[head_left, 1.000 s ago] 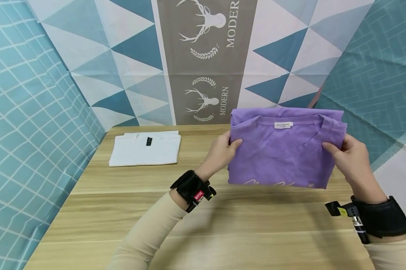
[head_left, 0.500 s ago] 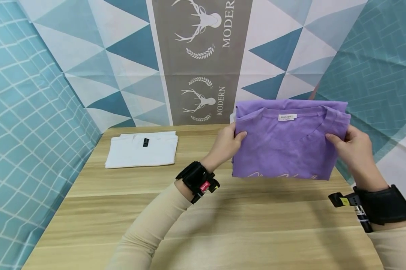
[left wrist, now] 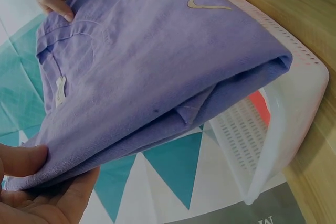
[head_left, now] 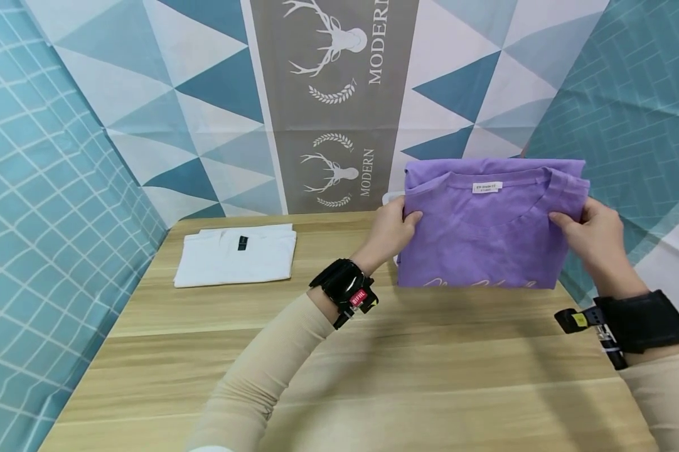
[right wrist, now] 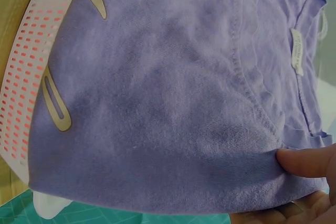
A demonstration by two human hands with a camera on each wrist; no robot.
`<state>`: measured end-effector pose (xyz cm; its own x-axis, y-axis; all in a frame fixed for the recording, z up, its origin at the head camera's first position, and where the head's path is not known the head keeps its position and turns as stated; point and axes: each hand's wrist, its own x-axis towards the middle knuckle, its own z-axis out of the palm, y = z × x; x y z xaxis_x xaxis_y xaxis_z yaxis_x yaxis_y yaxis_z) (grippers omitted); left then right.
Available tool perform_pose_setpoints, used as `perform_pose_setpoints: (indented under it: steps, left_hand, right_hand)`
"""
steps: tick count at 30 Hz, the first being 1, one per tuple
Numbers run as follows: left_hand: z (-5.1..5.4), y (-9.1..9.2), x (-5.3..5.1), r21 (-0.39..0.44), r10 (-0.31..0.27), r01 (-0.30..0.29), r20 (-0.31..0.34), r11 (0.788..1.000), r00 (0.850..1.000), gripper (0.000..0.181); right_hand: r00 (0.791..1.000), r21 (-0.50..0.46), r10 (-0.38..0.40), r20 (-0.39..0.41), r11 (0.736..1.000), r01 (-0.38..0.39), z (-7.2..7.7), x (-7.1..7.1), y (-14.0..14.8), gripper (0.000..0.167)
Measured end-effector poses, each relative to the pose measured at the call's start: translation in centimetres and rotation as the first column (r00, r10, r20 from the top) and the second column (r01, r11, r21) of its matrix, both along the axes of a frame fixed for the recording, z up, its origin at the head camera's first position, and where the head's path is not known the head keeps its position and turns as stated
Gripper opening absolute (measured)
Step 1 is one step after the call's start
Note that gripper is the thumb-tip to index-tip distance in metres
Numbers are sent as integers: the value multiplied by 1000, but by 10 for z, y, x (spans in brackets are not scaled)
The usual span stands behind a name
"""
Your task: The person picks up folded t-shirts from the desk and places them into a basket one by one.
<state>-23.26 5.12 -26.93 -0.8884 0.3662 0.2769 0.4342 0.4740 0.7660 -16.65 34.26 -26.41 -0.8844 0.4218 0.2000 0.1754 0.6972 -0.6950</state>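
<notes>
A folded purple T-shirt (head_left: 481, 245) hangs above the far right of the table, its neckline and white label at the top. My left hand (head_left: 390, 229) pinches its left edge, thumb in front and fingers behind. On the opposite edge, my right hand (head_left: 596, 242) grips the cloth the same way. Behind and below the shirt stands a white perforated basket (left wrist: 302, 121), mostly hidden in the head view. Something red (left wrist: 260, 106) shows inside it; its kind cannot be made out. In the right wrist view the basket's wall (right wrist: 26, 77) lies beyond the lower hem.
A folded white T-shirt (head_left: 238, 260) with a black label lies at the back left of the wooden table (head_left: 373, 389). Patterned cloth (head_left: 339, 107) hangs along the table's back edge, and blue tiled cloth (head_left: 40, 207) borders the left side.
Both hands have carried the purple T-shirt away from me, a little up and to the right in the head view. A bit of the white basket now shows beside its left edge.
</notes>
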Motion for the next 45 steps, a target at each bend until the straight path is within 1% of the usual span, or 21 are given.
perform_pose_setpoints:
  steps: [5,10,13,16,20,26,30,35,39,42,45]
  left_hand:
    - [1,9,-4,5,-1,1,-13,1000,1000,23]
    - [1,16,-12,4,9,-9,-44,1000,999,23]
    - [0,19,-17,-11,17,-18,-66,1000,998,23]
    - [-2,21,-21,-14,21,-22,-66,1000,998,24]
    - [-5,22,-26,-1,27,-27,-58,1000,998,25]
    - [-7,24,-33,10,47,-46,-83,999,995,20]
    - [-9,26,-39,15,69,-68,-86,998,994,17]
    - [-15,28,-46,12,88,-87,-98,996,991,17]
    - [-20,30,-51,17,90,-89,-105,996,990,17]
    - [-24,31,-53,28,97,-94,-112,995,989,15]
    - [-31,32,-56,26,106,-103,-122,994,987,13]
  right_hand:
    - [1000,25,-22,-8,999,22,3,-10,5,52]
    - [999,31,-45,-1,999,45,6,-18,9,52]
    - [998,11,-54,18,999,53,7,-23,10,55]
    - [997,2,-69,21,998,69,7,-29,10,54]
    - [996,-4,-84,20,996,84,7,-37,10,53]
    - [995,-15,-98,27,995,98,5,-45,11,51]
    - [995,-72,-96,33,993,98,2,-54,10,52]
    - [993,-138,-118,22,983,120,-2,-66,8,50]
    - [991,-172,-132,8,976,132,-6,-72,8,49]
    - [989,-170,-147,5,975,146,-11,-76,9,49]
    - [987,-169,-162,5,973,160,-17,-79,9,48]
